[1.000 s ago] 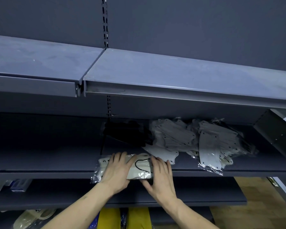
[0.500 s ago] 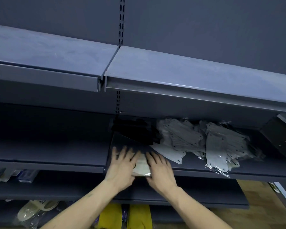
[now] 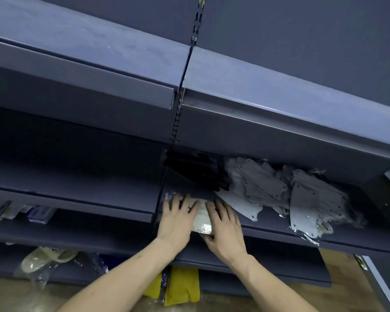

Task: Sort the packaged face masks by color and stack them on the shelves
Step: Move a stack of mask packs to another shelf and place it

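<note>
Both hands (image 3: 202, 224) flat on white mask pkg (image 3: 202, 221)

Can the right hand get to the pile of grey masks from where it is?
Probably yes. The right hand rests on the white mask pack at the shelf's front edge, and the grey masks lie just beside it on the same shelf, nothing between.
</note>
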`<state>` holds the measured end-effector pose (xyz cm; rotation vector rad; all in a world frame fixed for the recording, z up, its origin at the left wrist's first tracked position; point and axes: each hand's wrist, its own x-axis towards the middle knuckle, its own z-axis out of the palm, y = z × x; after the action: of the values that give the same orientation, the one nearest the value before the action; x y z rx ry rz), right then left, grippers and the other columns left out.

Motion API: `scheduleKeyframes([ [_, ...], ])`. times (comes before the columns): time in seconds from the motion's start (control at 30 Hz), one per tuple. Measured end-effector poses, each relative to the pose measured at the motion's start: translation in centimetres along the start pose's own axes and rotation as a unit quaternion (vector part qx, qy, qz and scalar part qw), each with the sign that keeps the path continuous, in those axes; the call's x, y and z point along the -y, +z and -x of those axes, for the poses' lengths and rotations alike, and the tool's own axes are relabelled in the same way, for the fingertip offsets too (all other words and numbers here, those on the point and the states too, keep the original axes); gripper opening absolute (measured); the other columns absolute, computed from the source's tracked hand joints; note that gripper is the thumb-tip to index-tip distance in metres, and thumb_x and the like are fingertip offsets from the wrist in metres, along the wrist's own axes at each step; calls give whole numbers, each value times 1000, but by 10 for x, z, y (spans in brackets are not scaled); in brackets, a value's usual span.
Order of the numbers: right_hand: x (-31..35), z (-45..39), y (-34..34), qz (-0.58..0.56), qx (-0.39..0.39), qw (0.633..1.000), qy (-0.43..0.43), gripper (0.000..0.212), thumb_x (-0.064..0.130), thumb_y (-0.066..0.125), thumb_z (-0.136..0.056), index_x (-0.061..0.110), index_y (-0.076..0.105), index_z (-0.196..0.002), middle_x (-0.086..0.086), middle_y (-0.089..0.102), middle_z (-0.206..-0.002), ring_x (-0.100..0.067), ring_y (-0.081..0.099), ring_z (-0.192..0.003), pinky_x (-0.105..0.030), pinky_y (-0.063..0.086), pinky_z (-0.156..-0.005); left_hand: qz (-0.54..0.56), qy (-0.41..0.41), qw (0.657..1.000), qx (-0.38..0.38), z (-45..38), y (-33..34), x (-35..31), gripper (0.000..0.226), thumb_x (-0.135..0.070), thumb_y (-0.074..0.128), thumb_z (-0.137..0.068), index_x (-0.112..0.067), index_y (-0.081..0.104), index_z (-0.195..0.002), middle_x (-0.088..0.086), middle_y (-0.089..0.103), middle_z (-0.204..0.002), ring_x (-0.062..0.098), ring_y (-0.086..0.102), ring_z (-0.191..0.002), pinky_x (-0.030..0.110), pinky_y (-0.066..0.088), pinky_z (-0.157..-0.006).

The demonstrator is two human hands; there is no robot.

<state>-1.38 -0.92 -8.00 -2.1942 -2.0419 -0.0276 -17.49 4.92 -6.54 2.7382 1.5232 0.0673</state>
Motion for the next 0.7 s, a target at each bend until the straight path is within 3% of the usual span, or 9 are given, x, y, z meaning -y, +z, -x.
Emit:
scheduleKeyframes([
  [0.2, 2, 6, -14, 28, -14, 999, -6, 75, 1, 58, -80, 28, 39, -147, 0, 50, -144, -26, 45, -132, -40, 46, -101, 8, -5, 999, -38, 10, 4, 10, 75, -13, 47, -94, -29, 9, -157, 8, 16, -163, 31, 16, -148, 52, 21, -112],
  [0.3, 5, 19, -14, 29, -12, 999, 0, 78, -2, 64, -77, 28, 42, -146, 1, 54, -142, -27, 50, -130, -42, 51, -97, -8, -26, 999, -45, 25, 8, 7, 74, -15, 47, -96, -28, 9, -158, 12, 20, -162, 35, 15, -149, 59, 18, -114],
  [0.5, 22, 58, -8, 54, -11, 998, -18, 86, -8, 75, -67, 21, 48, -144, -9, 53, -146, -38, 48, -135, -52, 51, -98, -69, -24, 995, -72, 73, 11, 10, 76, -22, 76, -77, -23, 45, -147, 15, 53, -143, 40, 46, -135, 69, 24, -111],
  [0.7, 53, 93, -15, 61, -16, 994, -87, 86, -8, 68, -75, 18, 39, -152, -13, 42, -154, -44, 35, -142, -59, 42, -106, -114, -52, 989, -83, 145, -2, 19, 75, -15, 76, -78, -14, 47, -147, 19, 54, -142, 39, 48, -134, 60, 29, -114],
])
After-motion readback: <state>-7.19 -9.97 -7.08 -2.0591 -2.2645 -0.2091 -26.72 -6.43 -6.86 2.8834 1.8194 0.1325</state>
